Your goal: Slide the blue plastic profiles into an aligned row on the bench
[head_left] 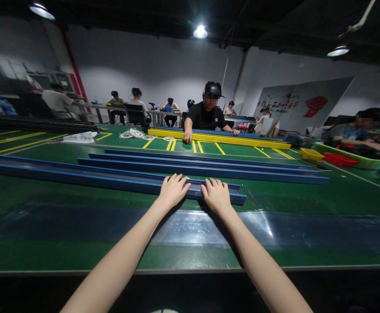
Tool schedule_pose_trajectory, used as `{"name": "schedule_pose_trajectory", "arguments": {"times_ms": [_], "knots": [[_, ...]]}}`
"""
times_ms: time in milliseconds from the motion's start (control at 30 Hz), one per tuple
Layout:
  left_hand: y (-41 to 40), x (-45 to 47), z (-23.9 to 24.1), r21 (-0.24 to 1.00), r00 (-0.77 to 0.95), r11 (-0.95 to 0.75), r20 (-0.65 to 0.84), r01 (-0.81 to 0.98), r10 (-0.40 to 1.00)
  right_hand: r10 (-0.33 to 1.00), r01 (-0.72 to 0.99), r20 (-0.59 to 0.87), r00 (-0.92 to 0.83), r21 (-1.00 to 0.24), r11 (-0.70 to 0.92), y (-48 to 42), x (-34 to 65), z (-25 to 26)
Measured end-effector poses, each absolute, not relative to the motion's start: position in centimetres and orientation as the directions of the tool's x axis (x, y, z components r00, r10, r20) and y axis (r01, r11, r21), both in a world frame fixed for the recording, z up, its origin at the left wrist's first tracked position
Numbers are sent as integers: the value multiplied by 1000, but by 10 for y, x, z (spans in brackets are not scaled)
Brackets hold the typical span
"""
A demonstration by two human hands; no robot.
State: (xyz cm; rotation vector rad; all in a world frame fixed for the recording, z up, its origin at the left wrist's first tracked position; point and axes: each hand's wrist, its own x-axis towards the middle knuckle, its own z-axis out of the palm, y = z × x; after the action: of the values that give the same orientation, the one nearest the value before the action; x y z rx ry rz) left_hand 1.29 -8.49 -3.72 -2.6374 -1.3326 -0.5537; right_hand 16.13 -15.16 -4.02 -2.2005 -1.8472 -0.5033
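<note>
Green flat bench: long clear plastic film strip lies across it, near edge. Behind film, long blue channel-shaped rail runs from left side of view to right of centre; left hand and right hand on its right portion. Beyond: more long blue rails, side by side, reaching farther right. Behind these, long yellow bar. Far right: yellow rectangular tray, then red rectangular tray.
</note>
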Motion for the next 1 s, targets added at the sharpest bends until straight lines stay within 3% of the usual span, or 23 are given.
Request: {"name": "schedule_pose_trajectory", "arguments": {"times_ms": [200, 400, 667, 833, 1000], "knots": [[-79, 6, -32, 61, 553, -576, 216, 815, 805, 933, 996, 349, 89, -4, -94, -148, 180, -40], [-70, -9, -26, 84, 463, -473, 117, 877, 879, 925, 976, 317, 212, -25, -215, -150, 207, -35], [-71, -14, -23, 76, 392, -417, 222, 906, 893, 942, 973, 252, 223, 7, -232, -156, 211, -32], [-79, -1, -24, 141, 454, -530, 363, 836, 814, 918, 972, 335, 211, 27, -234, -154, 196, -38], [-84, 11, -29, 106, 522, -610, 418, 785, 744, 897, 975, 400, 189, 30, -219, -152, 178, -42]]}}
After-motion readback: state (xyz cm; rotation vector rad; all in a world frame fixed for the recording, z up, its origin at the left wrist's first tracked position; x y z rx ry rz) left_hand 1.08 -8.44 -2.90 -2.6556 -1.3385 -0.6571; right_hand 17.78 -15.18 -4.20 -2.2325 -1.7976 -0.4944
